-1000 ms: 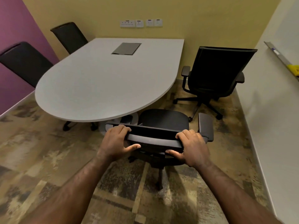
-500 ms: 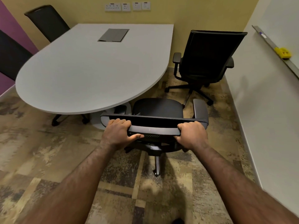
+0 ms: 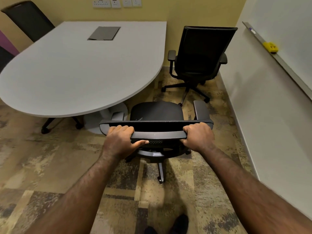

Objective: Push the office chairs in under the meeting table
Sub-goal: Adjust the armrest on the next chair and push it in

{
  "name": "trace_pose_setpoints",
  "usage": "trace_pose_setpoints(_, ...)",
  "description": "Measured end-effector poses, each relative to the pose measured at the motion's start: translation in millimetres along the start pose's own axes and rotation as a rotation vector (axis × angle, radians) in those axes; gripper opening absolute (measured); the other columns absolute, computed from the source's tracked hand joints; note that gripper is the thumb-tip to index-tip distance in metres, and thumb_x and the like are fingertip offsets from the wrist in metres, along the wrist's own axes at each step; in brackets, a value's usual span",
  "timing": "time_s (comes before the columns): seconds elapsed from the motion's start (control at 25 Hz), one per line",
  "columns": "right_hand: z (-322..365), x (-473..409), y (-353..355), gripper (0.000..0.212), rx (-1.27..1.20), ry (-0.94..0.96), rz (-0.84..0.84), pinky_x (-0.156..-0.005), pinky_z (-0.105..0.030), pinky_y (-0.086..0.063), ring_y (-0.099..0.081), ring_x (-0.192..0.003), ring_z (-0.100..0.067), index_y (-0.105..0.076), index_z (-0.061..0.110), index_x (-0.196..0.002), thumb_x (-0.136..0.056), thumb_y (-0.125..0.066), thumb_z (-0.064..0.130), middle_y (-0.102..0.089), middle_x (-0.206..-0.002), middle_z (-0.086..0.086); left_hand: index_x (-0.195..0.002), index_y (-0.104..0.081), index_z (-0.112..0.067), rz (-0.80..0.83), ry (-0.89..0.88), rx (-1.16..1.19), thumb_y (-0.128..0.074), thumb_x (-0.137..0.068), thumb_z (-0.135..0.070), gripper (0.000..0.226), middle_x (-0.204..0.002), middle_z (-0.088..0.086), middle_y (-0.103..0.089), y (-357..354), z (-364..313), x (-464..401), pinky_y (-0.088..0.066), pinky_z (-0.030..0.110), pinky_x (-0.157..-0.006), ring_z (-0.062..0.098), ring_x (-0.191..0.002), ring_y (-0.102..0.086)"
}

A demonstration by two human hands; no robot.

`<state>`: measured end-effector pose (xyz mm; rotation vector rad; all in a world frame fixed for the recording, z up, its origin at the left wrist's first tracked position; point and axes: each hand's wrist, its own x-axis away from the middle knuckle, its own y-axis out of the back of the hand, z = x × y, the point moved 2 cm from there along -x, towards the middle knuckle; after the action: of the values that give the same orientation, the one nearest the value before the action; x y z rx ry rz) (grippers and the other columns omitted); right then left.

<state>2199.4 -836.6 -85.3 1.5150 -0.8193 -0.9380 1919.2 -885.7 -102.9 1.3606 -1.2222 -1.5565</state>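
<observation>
A black office chair (image 3: 156,112) stands just in front of me, at the rounded near end of the grey meeting table (image 3: 81,65). My left hand (image 3: 120,141) grips the top edge of its backrest on the left. On the right end of that same edge my right hand (image 3: 198,136) is closed. The chair's seat sits outside the table's rim, with its left armrest close to the white table pedestal (image 3: 108,115). A second black office chair (image 3: 200,54) stands apart from the table near the far right wall.
Two more black chairs (image 3: 28,19) are tucked at the table's far left side. A white wall with a marker tray and a yellow eraser (image 3: 270,47) runs along the right. A grey cable flap (image 3: 104,33) lies in the tabletop. Patterned carpet surrounds me.
The chair I hold has rolled forward and a little right along the table's rounded end. Both hands keep their grip on the backrest, and I have stepped closer.
</observation>
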Motion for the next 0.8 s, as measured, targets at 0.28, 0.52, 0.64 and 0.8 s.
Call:
trace_pose_setpoints(0.28,-4,10,10,0.031,-0.118,0.042,-0.032,-0.071,-0.036,-0.035,-0.058,-0.082,-0.022,-0.05,0.025,-0.08,-0.075,-0.06,0.055,-0.062,-0.083,0.003,-0.076,-0.046,-0.031,0.17,0.068,0.063,-0.033,-0.074,-0.089,0.06,-0.072,-0.013,-0.044,11,-6,-4,-0.033,0.034,-0.068,0.012,-0.069,-0.042)
trace_pose_setpoints(0.52,-48,15,31,0.073,-0.294,0.054,-0.227,-0.086,-0.039,-0.039,-0.048,-0.094,-0.016,-0.052,0.024,-0.111,-0.07,-0.044,0.084,-0.052,-0.102,0.007,-0.092,-0.047,-0.031,0.001,0.064,0.144,-0.038,-0.075,-0.087,0.06,-0.089,-0.01,-0.048,34,-32,-40,-0.04,0.035,-0.07,0.013,-0.082,-0.043)
trace_pose_setpoints(0.64,-100,6,38,0.077,-0.321,-0.078,-0.206,-0.088,-0.043,-0.039,-0.046,-0.106,-0.018,-0.048,0.024,-0.122,-0.074,-0.038,0.083,-0.051,-0.115,0.003,-0.097,-0.053,-0.025,-0.046,0.09,0.176,-0.039,-0.075,-0.088,0.068,-0.094,-0.007,-0.052,47,-64,-83,-0.042,0.034,-0.074,0.014,-0.085,-0.046)
trace_pose_setpoints(0.8,-174,2,31,0.075,-0.349,-0.205,-0.16,-0.093,-0.048,-0.039,-0.046,-0.114,-0.023,-0.048,0.021,-0.127,-0.079,-0.036,0.077,-0.05,-0.124,-0.002,-0.103,-0.057,-0.022,-0.036,0.072,0.188,-0.034,-0.071,-0.091,0.079,-0.102,-0.003,-0.058,48,-114,-137,-0.034,0.029,-0.075,0.016,-0.091,-0.05)
